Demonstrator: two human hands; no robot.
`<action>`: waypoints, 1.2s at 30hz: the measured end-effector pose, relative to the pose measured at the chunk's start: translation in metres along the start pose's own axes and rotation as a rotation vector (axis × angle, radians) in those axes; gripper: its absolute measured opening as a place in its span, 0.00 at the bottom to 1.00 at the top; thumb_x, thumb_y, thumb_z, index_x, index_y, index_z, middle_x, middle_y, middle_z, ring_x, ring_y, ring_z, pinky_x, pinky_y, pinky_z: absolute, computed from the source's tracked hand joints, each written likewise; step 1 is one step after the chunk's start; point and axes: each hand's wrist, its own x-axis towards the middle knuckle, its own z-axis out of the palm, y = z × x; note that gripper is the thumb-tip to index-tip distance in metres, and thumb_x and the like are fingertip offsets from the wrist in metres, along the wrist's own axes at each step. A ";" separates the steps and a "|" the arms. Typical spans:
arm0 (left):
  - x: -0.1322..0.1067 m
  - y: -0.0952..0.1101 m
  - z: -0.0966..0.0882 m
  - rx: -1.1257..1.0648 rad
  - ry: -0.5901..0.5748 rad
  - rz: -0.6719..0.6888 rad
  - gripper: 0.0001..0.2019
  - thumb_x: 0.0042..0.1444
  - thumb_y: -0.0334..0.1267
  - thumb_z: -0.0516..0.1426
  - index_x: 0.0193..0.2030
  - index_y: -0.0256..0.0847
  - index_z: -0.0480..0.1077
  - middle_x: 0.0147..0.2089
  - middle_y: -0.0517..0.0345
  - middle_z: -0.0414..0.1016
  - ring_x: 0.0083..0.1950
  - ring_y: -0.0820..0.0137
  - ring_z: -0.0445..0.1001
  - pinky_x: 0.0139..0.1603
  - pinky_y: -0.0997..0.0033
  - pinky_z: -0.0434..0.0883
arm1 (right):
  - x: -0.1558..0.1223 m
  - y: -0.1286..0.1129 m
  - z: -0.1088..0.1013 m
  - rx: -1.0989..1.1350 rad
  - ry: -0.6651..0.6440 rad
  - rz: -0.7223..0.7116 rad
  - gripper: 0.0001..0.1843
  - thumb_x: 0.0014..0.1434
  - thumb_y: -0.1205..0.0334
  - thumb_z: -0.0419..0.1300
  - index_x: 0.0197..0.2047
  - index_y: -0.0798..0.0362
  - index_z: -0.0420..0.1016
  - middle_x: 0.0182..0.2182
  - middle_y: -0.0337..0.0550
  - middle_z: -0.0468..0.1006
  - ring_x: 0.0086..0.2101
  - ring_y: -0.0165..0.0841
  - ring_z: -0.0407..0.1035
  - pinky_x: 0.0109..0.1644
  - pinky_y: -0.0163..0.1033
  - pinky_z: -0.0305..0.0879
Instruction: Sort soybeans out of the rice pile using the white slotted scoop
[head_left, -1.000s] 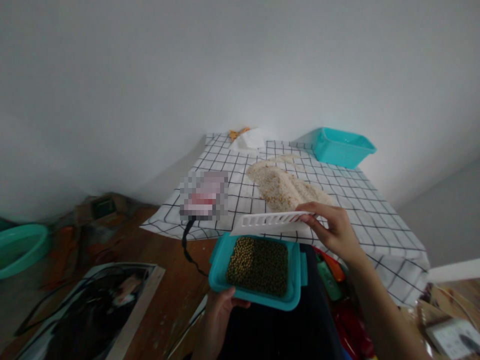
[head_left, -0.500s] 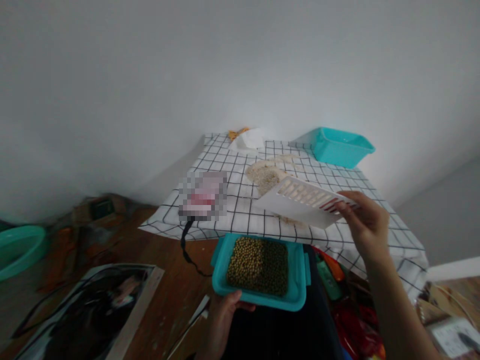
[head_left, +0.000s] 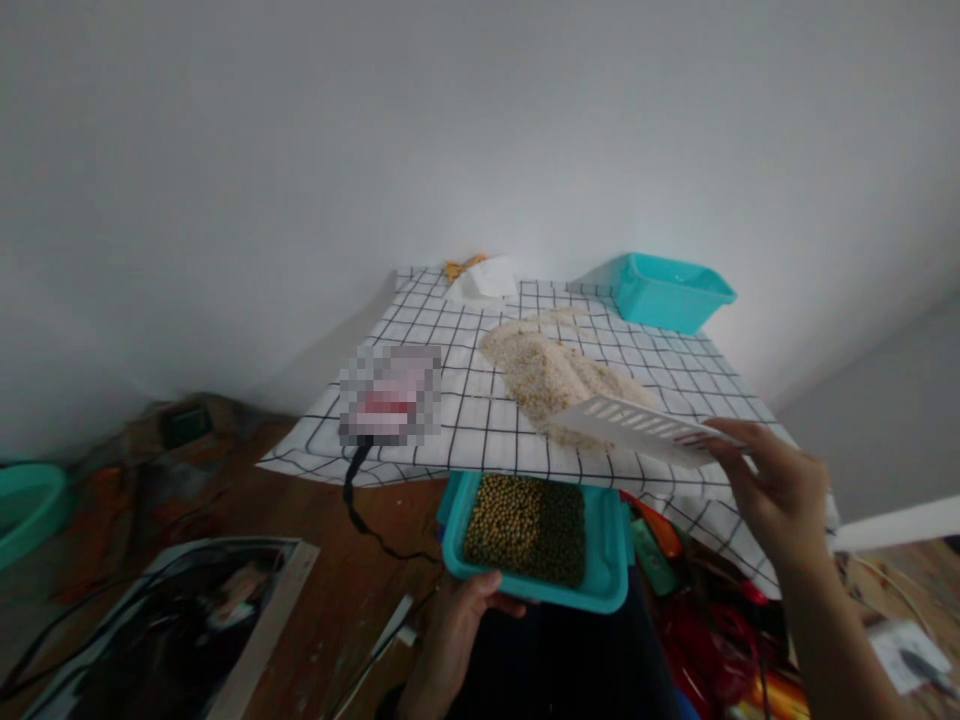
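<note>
My left hand (head_left: pixel 469 625) grips the near rim of a teal plastic tray (head_left: pixel 607 570), just below the table's front edge. Inside the tray lie yellow soybeans (head_left: pixel 501 525) on the left and dark green beans (head_left: pixel 564 540) on the right. In my right hand (head_left: pixel 776 490) is a flat white slotted plastic scoop (head_left: pixel 630 430), pinched at its right end. The scoop tilts over the near side of a pale, grainy heap (head_left: pixel 555 370) on the table and covers part of it. Whether its edge touches the grains I cannot tell.
A checked cloth (head_left: pixel 420 320) covers the table. At the back right stands a teal bin (head_left: pixel 671 295); crumpled white tissue (head_left: pixel 486 282) lies at the back. A blurred-out device (head_left: pixel 391 395) with a black strap (head_left: pixel 360 510) rests at left. Red bags (head_left: pixel 705 640) lie below right.
My right hand and the scoop have moved right and down, showing more of the heap. The tray has shifted slightly right in view, still held by my left hand.
</note>
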 end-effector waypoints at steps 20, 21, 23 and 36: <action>-0.006 -0.010 0.018 -0.001 -0.001 -0.046 0.06 0.47 0.40 0.69 0.30 0.41 0.81 0.29 0.51 0.86 0.29 0.52 0.84 0.27 0.58 0.78 | 0.000 -0.019 -0.017 0.028 -0.197 -0.268 0.13 0.65 0.73 0.57 0.47 0.49 0.78 0.38 0.45 0.85 0.37 0.35 0.81 0.40 0.36 0.77; -0.006 -0.011 0.019 -0.015 0.014 -0.032 0.06 0.46 0.39 0.69 0.31 0.42 0.81 0.29 0.53 0.86 0.29 0.52 0.84 0.26 0.58 0.78 | 0.000 -0.021 -0.017 0.033 -0.195 -0.278 0.13 0.64 0.74 0.57 0.47 0.50 0.78 0.38 0.46 0.85 0.37 0.35 0.81 0.40 0.36 0.77; -0.005 -0.014 0.019 -0.044 0.044 -0.008 0.08 0.44 0.37 0.69 0.34 0.43 0.80 0.30 0.54 0.87 0.29 0.52 0.84 0.24 0.59 0.77 | 0.000 -0.023 -0.018 0.032 -0.177 -0.280 0.13 0.64 0.74 0.58 0.47 0.51 0.79 0.37 0.46 0.85 0.36 0.35 0.81 0.39 0.36 0.77; -0.003 -0.022 0.017 -0.073 0.094 0.032 0.11 0.39 0.39 0.72 0.31 0.42 0.79 0.30 0.54 0.87 0.27 0.52 0.84 0.20 0.60 0.77 | -0.006 -0.031 -0.023 0.061 -0.201 -0.308 0.15 0.64 0.75 0.55 0.48 0.53 0.77 0.37 0.48 0.85 0.37 0.37 0.82 0.37 0.36 0.76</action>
